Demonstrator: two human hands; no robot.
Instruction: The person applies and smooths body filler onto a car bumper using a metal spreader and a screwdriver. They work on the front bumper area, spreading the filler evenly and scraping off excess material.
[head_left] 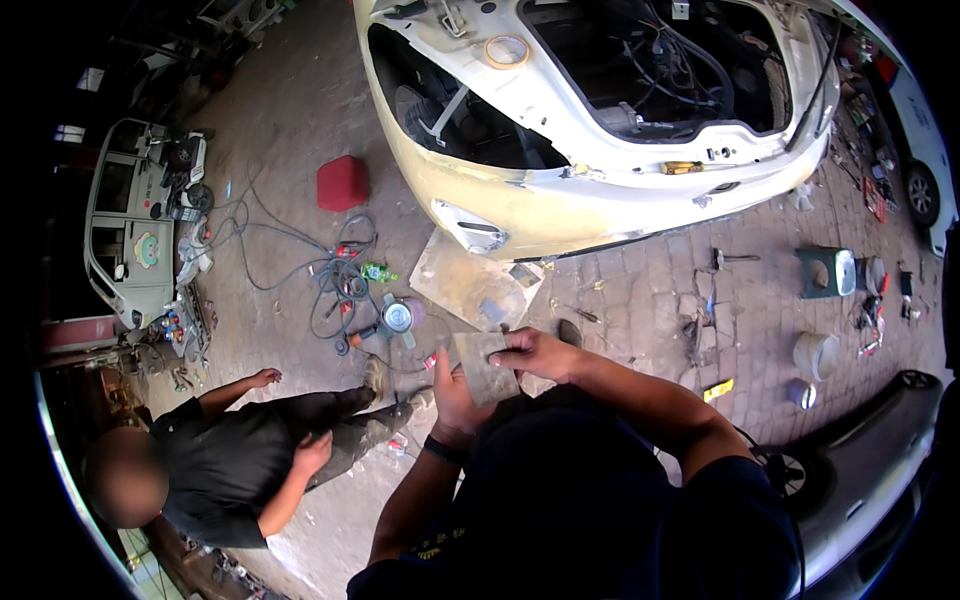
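Observation:
A thin, flat, smudged grey sheet [485,375] is in front of my body. My left hand [462,402] holds it from the left and below, thumb pointing up along its left edge. Closed in a pinch, my right hand [540,355] is at the sheet's upper right edge, thumb over the surface. Whether those fingers grip the sheet itself or a small tool against it, I cannot tell. Beyond my hands, a stained pale board [455,280] lies on the ground beneath the corner of a car body [560,205] with beige filler patches.
A tape roll [507,52] and a yellow-handled screwdriver [682,168] rest on the car. A person [240,460] in dark clothes is at my left. Around are a tin [397,317], tangled hose [340,285], red box [342,183], green stool [826,272], bucket [816,355] and grey car [860,470].

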